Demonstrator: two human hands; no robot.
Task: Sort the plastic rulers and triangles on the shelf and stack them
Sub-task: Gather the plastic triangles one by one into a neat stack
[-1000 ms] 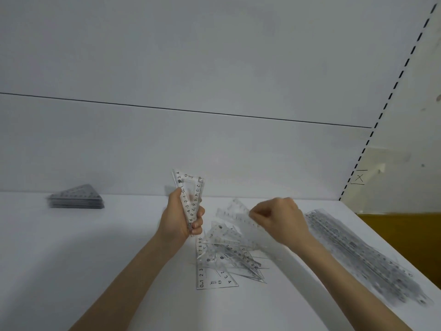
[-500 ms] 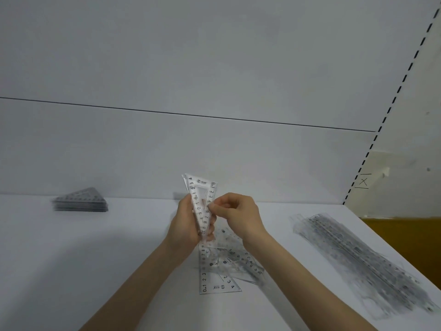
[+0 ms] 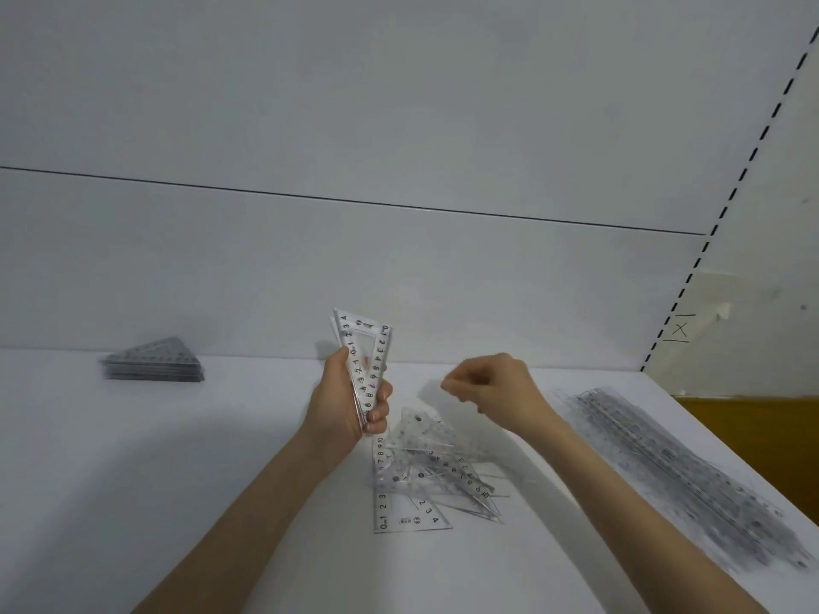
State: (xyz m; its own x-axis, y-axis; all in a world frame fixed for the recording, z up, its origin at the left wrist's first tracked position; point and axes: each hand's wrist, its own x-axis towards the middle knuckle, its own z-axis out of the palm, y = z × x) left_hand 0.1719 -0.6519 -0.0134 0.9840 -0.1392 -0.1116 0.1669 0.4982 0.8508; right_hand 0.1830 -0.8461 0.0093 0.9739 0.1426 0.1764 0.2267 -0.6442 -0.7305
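Triangles (image 3: 365,343) of clear plastic, a few held together, stand upright in the left hand (image 3: 341,405). Its fingers and thumb are curled round their lower end, and the printed scales face the camera. The right hand (image 3: 496,392) hangs level with the left one and a little apart from it, with its fingers curled inward. It is blurred, and a faint grey smear lies at its fingertips, so I cannot tell whether it pinches anything.

Just below both hands, between the two forearms, a loose pile (image 3: 425,471) of more clear triangles lies on the white shelf (image 3: 177,480). They overlap at odd angles. The largest triangle (image 3: 399,511) lies at the pile's near edge, on the left hand's side.

Well out beyond the left hand, against the back wall, sits a neat stack of triangles (image 3: 153,365). Beyond the right forearm, a long row of rulers (image 3: 691,476) lies along the shelf's right edge, overlapping one another.
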